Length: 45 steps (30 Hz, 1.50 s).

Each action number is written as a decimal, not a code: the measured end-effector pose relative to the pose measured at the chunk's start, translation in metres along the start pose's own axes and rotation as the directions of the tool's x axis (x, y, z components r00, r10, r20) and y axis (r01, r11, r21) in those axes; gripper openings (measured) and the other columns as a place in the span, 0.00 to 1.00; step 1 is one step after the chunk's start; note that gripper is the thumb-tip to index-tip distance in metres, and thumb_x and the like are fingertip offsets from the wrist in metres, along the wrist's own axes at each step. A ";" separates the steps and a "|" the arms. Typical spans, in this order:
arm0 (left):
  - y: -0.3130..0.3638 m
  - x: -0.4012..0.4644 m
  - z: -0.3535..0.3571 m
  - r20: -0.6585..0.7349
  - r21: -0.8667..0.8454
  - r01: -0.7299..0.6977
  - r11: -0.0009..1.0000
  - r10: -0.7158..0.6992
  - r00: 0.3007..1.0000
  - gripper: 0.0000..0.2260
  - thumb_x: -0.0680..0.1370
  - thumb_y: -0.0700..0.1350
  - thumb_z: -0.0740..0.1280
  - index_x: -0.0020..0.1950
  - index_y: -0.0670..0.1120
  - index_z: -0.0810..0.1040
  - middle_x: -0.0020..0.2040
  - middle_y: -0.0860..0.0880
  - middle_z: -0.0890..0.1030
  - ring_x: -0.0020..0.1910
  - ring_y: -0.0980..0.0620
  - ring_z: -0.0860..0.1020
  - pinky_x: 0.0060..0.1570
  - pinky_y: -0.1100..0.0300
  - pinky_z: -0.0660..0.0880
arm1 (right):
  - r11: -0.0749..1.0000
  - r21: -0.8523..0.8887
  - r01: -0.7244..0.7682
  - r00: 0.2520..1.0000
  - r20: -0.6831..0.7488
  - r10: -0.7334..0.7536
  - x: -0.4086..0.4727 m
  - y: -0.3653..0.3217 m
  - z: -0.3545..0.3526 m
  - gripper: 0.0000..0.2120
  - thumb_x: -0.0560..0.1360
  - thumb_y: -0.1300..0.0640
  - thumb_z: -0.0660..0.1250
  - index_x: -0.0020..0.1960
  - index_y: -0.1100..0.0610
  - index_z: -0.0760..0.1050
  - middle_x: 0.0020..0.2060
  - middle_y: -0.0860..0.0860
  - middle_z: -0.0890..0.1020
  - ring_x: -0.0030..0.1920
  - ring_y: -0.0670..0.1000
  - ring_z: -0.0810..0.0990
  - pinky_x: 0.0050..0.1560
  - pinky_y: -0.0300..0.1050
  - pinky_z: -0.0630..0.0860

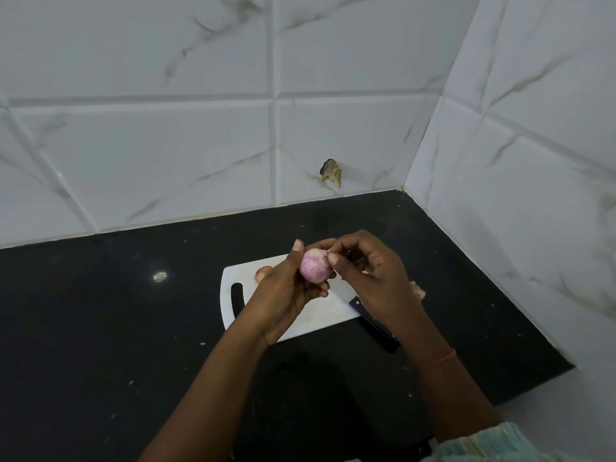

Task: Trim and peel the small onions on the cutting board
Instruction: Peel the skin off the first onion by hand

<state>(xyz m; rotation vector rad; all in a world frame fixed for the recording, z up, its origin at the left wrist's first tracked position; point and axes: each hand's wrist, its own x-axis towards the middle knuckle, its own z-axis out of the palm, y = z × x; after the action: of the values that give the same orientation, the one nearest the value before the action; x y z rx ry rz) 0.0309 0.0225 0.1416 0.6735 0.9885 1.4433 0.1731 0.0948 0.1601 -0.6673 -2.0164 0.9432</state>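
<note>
Hands block much of the white cutting board (233,275). Left hand (283,295) cups one peeled pink onion (315,265) above it; right hand (373,278) pinches at the onion's top. One brown onion (263,272) peeks behind. One black-handled knife (373,323) overhangs the board edge. Black speckled counter (116,311), white marbled tile corner (416,155).

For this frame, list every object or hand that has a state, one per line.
Onion: mostly peeled, held above the board.
Left hand: grips the onion.
Right hand: pinches at the onion's top.
Knife: lying down, unheld, partly on the cutting board.
</note>
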 end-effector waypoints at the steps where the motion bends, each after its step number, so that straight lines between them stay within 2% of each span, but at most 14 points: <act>1: 0.000 0.000 0.001 -0.018 0.034 -0.010 0.999 0.011 1.000 0.23 0.83 0.56 0.53 0.64 0.44 0.79 0.48 0.43 0.81 0.37 0.52 0.75 0.46 0.57 0.77 | 0.999 -0.044 0.001 1.000 -0.012 -0.002 0.000 0.001 0.001 0.01 0.76 0.60 0.69 0.47 0.56 0.77 0.44 0.41 0.80 0.43 0.48 0.80 0.42 0.40 0.78; 5: -0.001 -0.001 0.001 -0.042 0.082 -0.074 0.994 0.078 0.996 0.19 0.82 0.53 0.57 0.67 0.47 0.77 0.56 0.44 0.81 0.42 0.50 0.79 0.51 0.56 0.79 | 0.976 -0.215 0.015 0.998 -0.052 -0.027 -0.001 0.009 0.005 0.01 0.78 0.58 0.65 0.48 0.55 0.75 0.43 0.45 0.77 0.43 0.46 0.76 0.43 0.37 0.73; 9: -0.001 -0.001 0.001 -0.042 0.049 -0.110 0.993 0.112 0.993 0.16 0.80 0.48 0.61 0.67 0.46 0.76 0.61 0.43 0.80 0.49 0.50 0.81 0.50 0.60 0.80 | 0.943 -0.332 0.025 0.999 -0.032 -0.037 -0.001 0.018 0.009 0.10 0.78 0.49 0.57 0.48 0.54 0.72 0.43 0.44 0.74 0.44 0.44 0.73 0.44 0.33 0.68; 12: -0.006 0.001 0.005 -0.113 0.037 -0.135 0.990 0.138 0.984 0.16 0.78 0.49 0.64 0.63 0.46 0.77 0.61 0.43 0.80 0.55 0.48 0.82 0.55 0.57 0.80 | 0.913 -0.409 0.010 0.998 -0.048 -0.032 -0.001 0.023 0.014 0.14 0.77 0.46 0.54 0.48 0.54 0.72 0.41 0.43 0.72 0.42 0.44 0.71 0.45 0.38 0.69; 14: -0.014 0.003 0.009 -0.175 0.114 -0.181 0.977 0.199 0.964 0.16 0.76 0.50 0.66 0.62 0.48 0.78 0.61 0.45 0.80 0.59 0.47 0.81 0.57 0.55 0.79 | 0.905 -0.426 -0.024 0.997 -0.082 -0.013 -0.001 0.026 0.018 0.12 0.77 0.47 0.55 0.48 0.54 0.72 0.41 0.43 0.72 0.42 0.45 0.71 0.45 0.43 0.72; 17: -0.024 0.006 0.013 -0.247 0.340 -0.265 0.902 0.357 0.901 0.09 0.81 0.47 0.64 0.61 0.51 0.76 0.59 0.52 0.79 0.58 0.49 0.81 0.50 0.63 0.80 | 0.910 -0.409 -0.065 0.992 -0.124 0.016 -0.002 0.030 0.025 0.06 0.78 0.52 0.59 0.47 0.54 0.71 0.40 0.43 0.72 0.41 0.45 0.71 0.45 0.48 0.74; 20: -0.030 0.010 0.014 -0.239 0.542 -0.317 0.779 0.504 0.830 0.11 0.81 0.48 0.64 0.63 0.53 0.75 0.60 0.52 0.78 0.58 0.50 0.79 0.51 0.65 0.79 | 0.931 -0.354 -0.085 0.987 -0.156 0.031 -0.003 0.030 0.029 0.07 0.78 0.52 0.60 0.47 0.55 0.72 0.40 0.45 0.74 0.41 0.47 0.72 0.45 0.46 0.73; 23: -0.031 0.012 0.018 -0.276 0.542 -0.296 0.787 0.499 0.821 0.12 0.81 0.50 0.63 0.64 0.52 0.75 0.60 0.53 0.78 0.58 0.50 0.80 0.52 0.66 0.79 | 0.948 -0.310 -0.077 0.986 -0.164 0.026 -0.004 0.026 0.030 0.08 0.78 0.51 0.60 0.47 0.56 0.73 0.40 0.46 0.75 0.41 0.47 0.73 0.43 0.42 0.72; 27: -0.014 0.015 -0.001 -0.432 0.420 -0.209 0.883 0.398 0.809 0.11 0.82 0.49 0.62 0.64 0.52 0.74 0.61 0.52 0.78 0.59 0.51 0.79 0.58 0.57 0.79 | 0.983 -0.180 -0.037 0.982 -0.186 0.003 -0.010 0.014 0.027 0.06 0.78 0.55 0.61 0.48 0.57 0.73 0.41 0.46 0.76 0.42 0.46 0.75 0.43 0.37 0.72; 30: 0.008 0.011 -0.014 -0.407 0.015 -0.157 0.987 0.150 0.901 0.14 0.84 0.48 0.57 0.67 0.47 0.75 0.61 0.43 0.80 0.55 0.47 0.83 0.54 0.56 0.80 | 0.983 -0.162 -0.091 0.963 -0.267 0.045 -0.011 0.020 0.018 0.03 0.79 0.60 0.65 0.49 0.57 0.77 0.43 0.46 0.80 0.45 0.44 0.78 0.45 0.34 0.74; 33: 0.018 0.004 -0.009 -0.317 -0.247 -0.114 0.962 0.031 0.948 0.16 0.85 0.48 0.56 0.66 0.44 0.77 0.59 0.39 0.82 0.51 0.45 0.83 0.49 0.56 0.80 | 0.966 -0.158 -0.204 0.910 -0.395 0.127 -0.007 0.034 0.006 0.06 0.78 0.60 0.65 0.51 0.57 0.81 0.44 0.47 0.83 0.47 0.44 0.81 0.49 0.40 0.78; 38: 0.019 0.000 -0.007 -0.237 -0.349 -0.099 0.932 0.015 0.971 0.17 0.85 0.48 0.55 0.67 0.44 0.76 0.59 0.39 0.82 0.45 0.48 0.83 0.44 0.60 0.82 | 0.932 -0.138 -0.335 0.855 -0.459 0.239 0.000 0.040 -0.014 0.07 0.73 0.64 0.72 0.42 0.53 0.78 0.36 0.46 0.81 0.36 0.44 0.81 0.38 0.34 0.78; 42: 0.020 0.001 -0.005 -0.209 -0.327 -0.101 0.939 0.033 0.977 0.17 0.85 0.49 0.55 0.67 0.44 0.77 0.58 0.40 0.83 0.43 0.49 0.82 0.42 0.61 0.82 | 0.916 -0.210 -0.341 0.923 -0.261 0.284 0.004 0.038 -0.018 0.05 0.76 0.59 0.69 0.51 0.54 0.82 0.48 0.43 0.82 0.48 0.43 0.81 0.47 0.24 0.73; 45: 0.019 0.000 -0.001 -0.204 -0.264 -0.099 0.959 0.045 0.978 0.17 0.84 0.51 0.56 0.64 0.44 0.78 0.54 0.41 0.83 0.40 0.50 0.81 0.40 0.62 0.81 | 0.938 -0.234 -0.255 0.944 -0.269 0.190 0.002 0.023 -0.007 0.04 0.74 0.54 0.72 0.45 0.54 0.82 0.40 0.44 0.83 0.42 0.43 0.81 0.44 0.37 0.78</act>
<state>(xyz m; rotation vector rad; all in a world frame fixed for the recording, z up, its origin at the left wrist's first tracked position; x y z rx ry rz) 0.0209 0.0239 0.1573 0.3729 0.8981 1.6979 0.1811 0.1124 0.1457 -1.1262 -1.8884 0.6818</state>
